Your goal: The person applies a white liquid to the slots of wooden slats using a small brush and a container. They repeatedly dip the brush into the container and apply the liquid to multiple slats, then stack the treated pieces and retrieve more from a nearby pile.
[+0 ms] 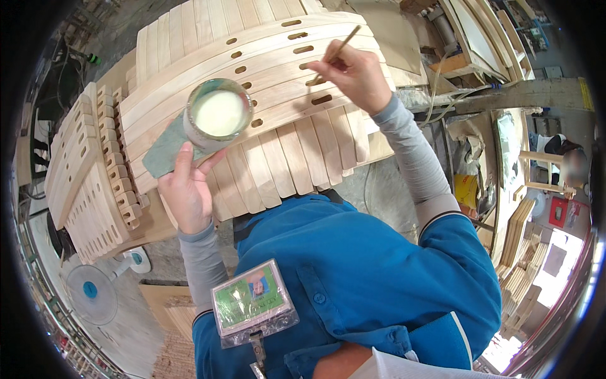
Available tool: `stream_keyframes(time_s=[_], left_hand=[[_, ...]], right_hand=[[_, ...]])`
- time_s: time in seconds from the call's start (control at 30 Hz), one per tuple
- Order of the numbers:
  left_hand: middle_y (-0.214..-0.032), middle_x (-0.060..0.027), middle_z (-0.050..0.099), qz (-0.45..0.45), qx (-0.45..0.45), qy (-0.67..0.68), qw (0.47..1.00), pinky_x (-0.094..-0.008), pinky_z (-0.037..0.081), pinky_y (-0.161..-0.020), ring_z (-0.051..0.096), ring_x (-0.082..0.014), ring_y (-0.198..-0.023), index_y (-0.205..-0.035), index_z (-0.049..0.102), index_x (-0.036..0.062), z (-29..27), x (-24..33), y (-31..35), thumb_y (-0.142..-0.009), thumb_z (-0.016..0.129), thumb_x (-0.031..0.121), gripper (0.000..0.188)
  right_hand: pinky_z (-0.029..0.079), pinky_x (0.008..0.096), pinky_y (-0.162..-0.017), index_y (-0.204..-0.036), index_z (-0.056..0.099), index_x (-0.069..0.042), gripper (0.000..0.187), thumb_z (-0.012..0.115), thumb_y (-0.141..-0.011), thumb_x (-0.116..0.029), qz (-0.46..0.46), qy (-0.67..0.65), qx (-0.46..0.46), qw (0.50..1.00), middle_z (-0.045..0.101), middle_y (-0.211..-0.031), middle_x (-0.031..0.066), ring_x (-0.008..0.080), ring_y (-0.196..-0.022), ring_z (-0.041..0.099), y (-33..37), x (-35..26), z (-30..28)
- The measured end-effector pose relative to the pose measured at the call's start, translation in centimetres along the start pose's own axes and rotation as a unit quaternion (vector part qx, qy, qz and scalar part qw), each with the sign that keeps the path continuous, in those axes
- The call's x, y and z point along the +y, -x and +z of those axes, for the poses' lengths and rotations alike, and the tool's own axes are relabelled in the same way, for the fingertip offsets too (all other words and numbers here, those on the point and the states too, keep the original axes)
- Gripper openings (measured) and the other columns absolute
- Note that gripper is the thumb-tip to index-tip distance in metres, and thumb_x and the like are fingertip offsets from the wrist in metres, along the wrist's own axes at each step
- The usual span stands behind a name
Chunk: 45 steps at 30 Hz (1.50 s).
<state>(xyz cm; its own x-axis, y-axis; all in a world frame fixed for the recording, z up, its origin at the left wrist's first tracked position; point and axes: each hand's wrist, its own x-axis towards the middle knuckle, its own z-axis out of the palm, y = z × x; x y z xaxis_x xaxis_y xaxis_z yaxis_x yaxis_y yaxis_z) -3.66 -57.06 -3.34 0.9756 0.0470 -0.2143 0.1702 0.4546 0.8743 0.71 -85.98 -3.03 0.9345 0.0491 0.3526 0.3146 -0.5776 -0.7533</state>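
Observation:
My left hand (188, 194) grips a round jar (201, 129) of creamy white liquid (219, 114), tilted toward me over the boards. Against the jar lies a flat grey-green piece (165, 151); whether it is joined to the jar I cannot tell. Pinched in my right hand (358, 77) is a thin wooden stick (347, 41), its lower end close to one of the slots. Beneath both hands, pale curved wooden slats (278, 82) lie side by side, with oblong slots near their ends. More slats (265, 161) stick out below them, crosswise.
Another stack of slotted slats (79, 161) stands at the left, beside a row of notched ends (120, 174). A fan (91, 294) is at lower left. Wooden frames and a beam (536, 95) with hoses occupy the right. Another person (571, 164) is at far right.

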Motion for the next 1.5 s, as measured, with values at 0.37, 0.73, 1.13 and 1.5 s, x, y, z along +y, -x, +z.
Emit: stream_keyframes(time_s=[0.37,0.73,1.13,1.5], left_hand=[[-0.112,-0.0138,0.052,0.020,-0.068,-0.024,0.997,-0.0403,0.055,-0.073,0.057,-0.0220,-0.094,-0.123,0.038,-0.0041,2.7,-0.6,1.2,-0.088,0.043,0.004,0.036],[-0.116,-0.0161,0.048,0.029,-0.113,-0.004,0.993,-0.0405,0.055,-0.073,0.056,-0.0244,-0.096,-0.128,0.031,-0.0034,4.9,0.1,2.0,-0.088,0.042,0.004,0.042],[-0.114,-0.0137,0.050,-0.068,-0.122,0.038,0.989,-0.0430,0.055,-0.073,0.057,-0.0245,-0.095,-0.125,0.035,-0.0028,5.6,-2.5,2.5,-0.088,0.041,0.004,0.038],[-0.111,-0.0117,0.053,0.001,0.005,0.039,0.999,-0.0481,0.053,-0.077,0.057,-0.0234,-0.096,-0.116,0.045,-0.0030,-2.0,-0.8,0.7,-0.088,0.044,0.004,0.029]], right_hand=[[0.050,0.0208,-0.061,-0.082,0.059,0.003,0.009,0.063,-0.079,-0.003,0.019,-0.158,-0.003,0.987,0.063,-0.077,0.0062,0.0109,-0.067,0.060,1.8,-4.9,-5.4],[0.052,0.0265,-0.068,-0.084,0.056,0.002,0.008,0.061,-0.080,-0.003,0.096,-0.449,-0.003,0.888,0.062,-0.083,0.0113,0.0149,-0.075,0.062,3.2,-6.8,-2.0],[0.050,0.0285,-0.066,-0.085,0.055,-0.003,0.005,0.052,-0.085,-0.007,0.282,-0.549,0.045,0.785,0.061,-0.084,0.0111,0.0172,-0.070,0.060,4.5,-2.9,-2.0],[0.053,0.0260,-0.060,-0.084,0.052,0.002,0.013,0.059,-0.083,-0.008,0.126,-0.205,0.096,0.966,0.061,-0.074,0.0109,0.0169,-0.065,0.062,4.1,-0.3,-4.5]])
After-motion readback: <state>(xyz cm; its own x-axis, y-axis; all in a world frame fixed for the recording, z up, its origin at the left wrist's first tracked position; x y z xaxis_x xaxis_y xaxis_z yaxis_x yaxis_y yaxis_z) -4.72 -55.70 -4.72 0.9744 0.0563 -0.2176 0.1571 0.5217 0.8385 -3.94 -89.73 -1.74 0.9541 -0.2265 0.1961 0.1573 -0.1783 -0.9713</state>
